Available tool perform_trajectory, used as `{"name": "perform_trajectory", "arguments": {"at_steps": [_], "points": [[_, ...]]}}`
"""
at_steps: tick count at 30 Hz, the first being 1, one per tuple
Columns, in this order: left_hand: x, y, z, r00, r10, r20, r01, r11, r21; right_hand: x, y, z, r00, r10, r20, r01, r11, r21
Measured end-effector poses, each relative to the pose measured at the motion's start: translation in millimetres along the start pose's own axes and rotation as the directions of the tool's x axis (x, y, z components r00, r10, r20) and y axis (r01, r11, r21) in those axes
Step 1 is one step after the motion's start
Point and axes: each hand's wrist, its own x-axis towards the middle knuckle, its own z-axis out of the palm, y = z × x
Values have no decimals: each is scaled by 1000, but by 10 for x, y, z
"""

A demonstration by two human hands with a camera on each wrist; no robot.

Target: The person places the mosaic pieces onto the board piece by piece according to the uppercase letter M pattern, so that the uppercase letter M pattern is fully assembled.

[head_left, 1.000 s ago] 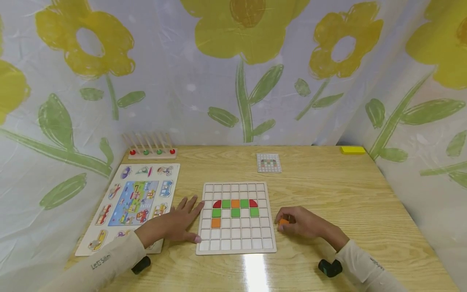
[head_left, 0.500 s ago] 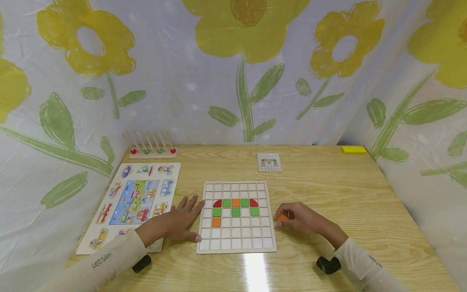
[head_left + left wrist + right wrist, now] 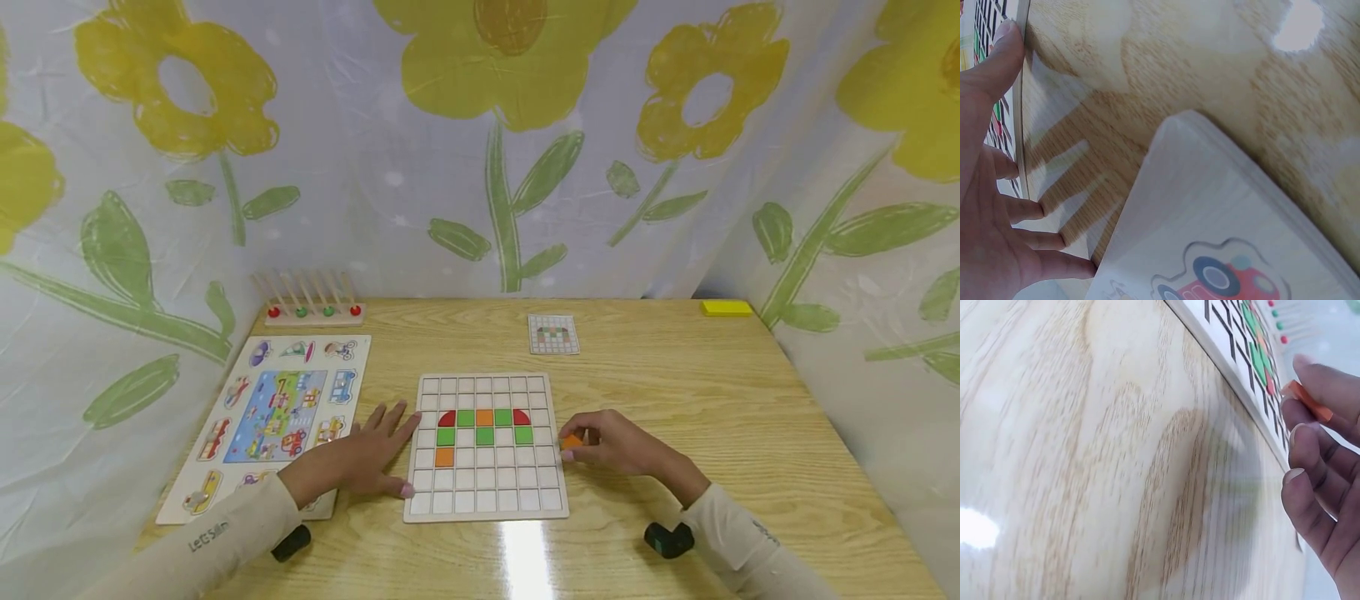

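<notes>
A white grid board (image 3: 486, 500) lies in the middle of the table, with red, green and orange tiles set in its upper and middle rows. At its left edge my left hand (image 3: 367, 457) lies with spread fingers, the thumb and a fingertip on the rim; the left wrist view shows the thumb over that edge. My right hand (image 3: 622, 443) pinches an orange square tile (image 3: 572, 442) between thumb and fingers, right at the board's right edge. In the right wrist view the tile (image 3: 1307, 401) is tilted and partly covered by the thumb.
A vehicle picture puzzle (image 3: 275, 417) lies to the left, partly under my left forearm. Behind it stands a peg rack (image 3: 315, 314) with red and green beads. A small pattern card (image 3: 553, 334) lies behind the board, and a yellow block (image 3: 726, 308) at the back right.
My right hand has moved a little to the left, bringing the orange tile up to the board's edge. My left hand has stayed in place.
</notes>
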Motion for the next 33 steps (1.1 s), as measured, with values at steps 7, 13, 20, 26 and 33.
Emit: {"name": "perform_trajectory", "arguments": {"at_steps": [7,13,20,26,33], "points": [[11,-6,8,1000,-5,-1,5,1000,7,21,-20,5,1000,2,-2,-2,1000,11],[27,-20,23,1000,-6,-3,6,1000,2,42,-50,8,1000,15,-10,-15,1000,9],[9,-8,22,1000,5,-12,-5,1000,3,61,-80,-2,1000,3,8,-3,1000,5],[-13,14,9,1000,9,-25,-9,1000,7,72,-102,-14,1000,3,22,-3,1000,-5],[1,0,17,1000,1,-20,-1,1000,11,72,-101,-17,999,7,33,-8,1000,28]]}}
